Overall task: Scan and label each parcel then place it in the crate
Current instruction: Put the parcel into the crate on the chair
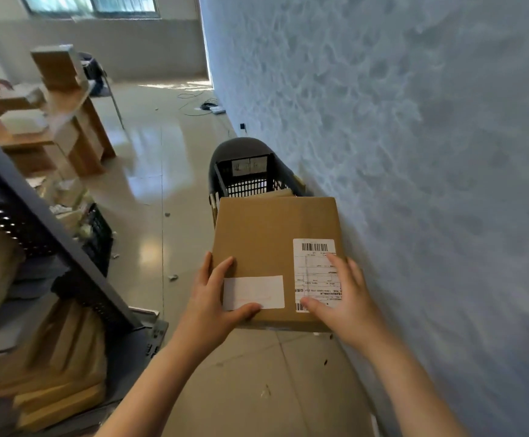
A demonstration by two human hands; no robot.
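Two hands are gripping a flat cardboard parcel (272, 247): the left hand (212, 298) clasping its near left corner, the right hand (342, 294) pressing its printed label (315, 272). A black crate (244, 178) is sitting just beyond the parcel's far edge.

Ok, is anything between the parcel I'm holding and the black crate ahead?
Nothing visible blocks it. Both hands, left and right, hold the parcel just short of the crate by the wall. The crate's open top is clear, though another cardboard piece already lies inside.
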